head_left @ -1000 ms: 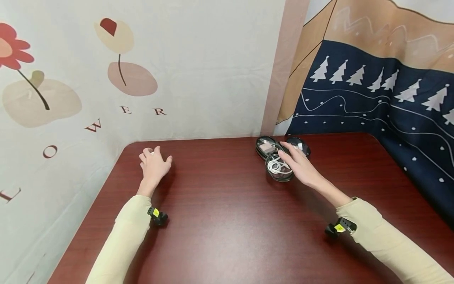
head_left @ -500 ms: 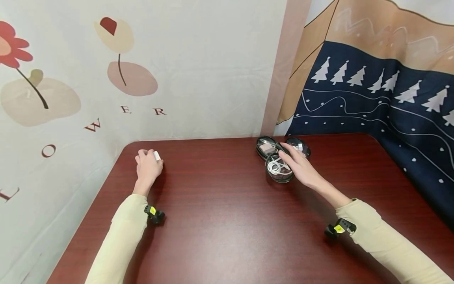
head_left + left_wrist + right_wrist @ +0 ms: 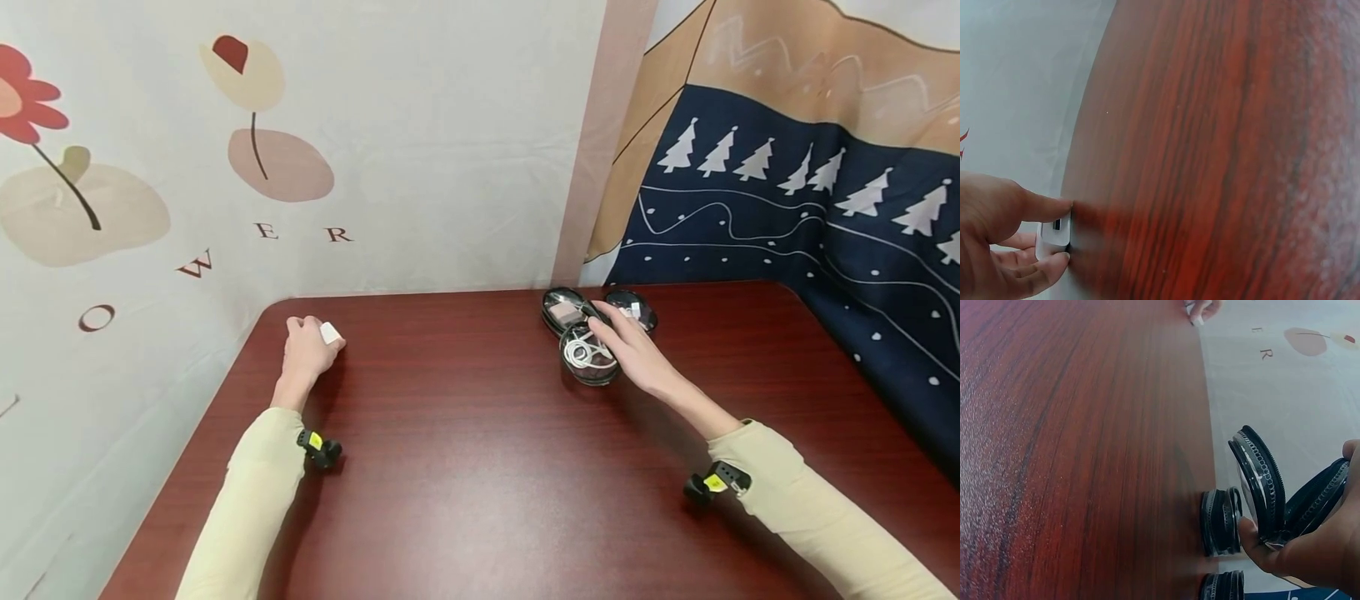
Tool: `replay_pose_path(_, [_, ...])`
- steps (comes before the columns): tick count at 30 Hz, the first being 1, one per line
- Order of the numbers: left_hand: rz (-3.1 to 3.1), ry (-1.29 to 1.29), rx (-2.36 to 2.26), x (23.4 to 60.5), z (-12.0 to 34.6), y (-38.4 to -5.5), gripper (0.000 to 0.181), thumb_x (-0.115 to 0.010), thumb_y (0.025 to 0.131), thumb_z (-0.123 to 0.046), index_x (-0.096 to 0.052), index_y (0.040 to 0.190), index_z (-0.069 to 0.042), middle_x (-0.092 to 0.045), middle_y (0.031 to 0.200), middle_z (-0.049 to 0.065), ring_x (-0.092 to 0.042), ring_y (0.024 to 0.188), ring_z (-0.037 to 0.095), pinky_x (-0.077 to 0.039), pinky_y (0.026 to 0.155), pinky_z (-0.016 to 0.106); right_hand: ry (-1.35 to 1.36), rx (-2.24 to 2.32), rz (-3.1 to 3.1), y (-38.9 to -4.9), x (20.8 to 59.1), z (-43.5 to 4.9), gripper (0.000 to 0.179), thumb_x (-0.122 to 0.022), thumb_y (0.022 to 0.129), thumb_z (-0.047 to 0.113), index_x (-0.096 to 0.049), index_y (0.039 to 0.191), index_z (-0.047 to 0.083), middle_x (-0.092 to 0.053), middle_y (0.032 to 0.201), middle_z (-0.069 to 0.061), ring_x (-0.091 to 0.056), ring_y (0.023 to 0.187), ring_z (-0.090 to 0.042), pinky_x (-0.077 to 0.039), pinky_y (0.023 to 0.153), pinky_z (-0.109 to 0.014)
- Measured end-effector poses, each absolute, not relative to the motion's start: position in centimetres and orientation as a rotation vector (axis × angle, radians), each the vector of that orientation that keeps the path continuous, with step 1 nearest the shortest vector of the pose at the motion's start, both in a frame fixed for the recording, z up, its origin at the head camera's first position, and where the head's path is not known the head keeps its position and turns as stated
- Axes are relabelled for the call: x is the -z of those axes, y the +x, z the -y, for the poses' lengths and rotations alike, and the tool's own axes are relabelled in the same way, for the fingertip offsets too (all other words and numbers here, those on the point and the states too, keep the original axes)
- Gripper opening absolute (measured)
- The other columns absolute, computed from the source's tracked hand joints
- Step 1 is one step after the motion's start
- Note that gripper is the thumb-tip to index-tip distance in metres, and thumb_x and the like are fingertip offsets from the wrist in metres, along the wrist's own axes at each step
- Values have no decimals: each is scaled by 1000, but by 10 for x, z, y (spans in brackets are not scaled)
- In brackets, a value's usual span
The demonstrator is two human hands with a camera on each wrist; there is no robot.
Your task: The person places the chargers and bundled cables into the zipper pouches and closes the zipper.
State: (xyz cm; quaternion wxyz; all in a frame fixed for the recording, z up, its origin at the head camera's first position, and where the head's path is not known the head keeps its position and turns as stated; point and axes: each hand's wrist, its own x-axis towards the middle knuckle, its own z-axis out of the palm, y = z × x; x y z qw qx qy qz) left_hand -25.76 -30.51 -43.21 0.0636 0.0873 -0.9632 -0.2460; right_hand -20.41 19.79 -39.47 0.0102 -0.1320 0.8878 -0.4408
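Note:
My left hand [image 3: 304, 350], at the table's far left, pinches a white USB charger [image 3: 330, 332] between thumb and fingers. A dark port slot shows on the charger [image 3: 1055, 237] in the left wrist view. At the back right, my right hand [image 3: 633, 346] grips a round black zip case [image 3: 587, 357] with coiled white cable inside. The right wrist view shows this case [image 3: 1264, 484] unzipped, its two halves spread in a V. Two more round cases lie beside it: one with something pale pink inside [image 3: 564, 310], another to the right [image 3: 633, 308].
The dark red wooden table [image 3: 450, 433] ends at the back against a pale wall cloth [image 3: 435, 167] with printed flowers. A navy cloth with white trees [image 3: 750, 208] hangs along the right. Each wrist wears a small black camera [image 3: 324, 450].
My left hand has closed its fingers on the white charger, which has come into sight, and shifted slightly left. The right hand and its case have hardly moved.

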Motion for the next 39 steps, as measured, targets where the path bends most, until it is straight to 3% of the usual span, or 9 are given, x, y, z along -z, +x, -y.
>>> replay_pose_path(10, [2928,316,784,425,310,-247,56,-71,92,-26,-48,117,18,-39,119,37,-51,96,51,-47,86,60,-379,1385,-2743,-203,389,-196,66,-38,107,48,-27,159,8,-27,162,-19,-17,149,-38,-16,116,-65])
replay_pose_path(32, [2737,15,803,395,254,-234,53,-79,84,-22,-60,115,16,-50,117,33,-49,103,48,-46,85,60,-374,1496,-2724,-205,379,-186,65,-38,107,48,-28,159,9,-29,162,-16,-19,150,-34,-16,117,-60])
replay_pose_path(39, [2724,-92,833,384,233,-229,53,-81,84,-21,-61,117,14,-52,117,31,-51,100,44,-48,81,54,-341,1500,-2737,-202,376,-183,65,-37,107,49,-29,159,10,-29,161,-17,-18,150,-34,-15,117,-61])
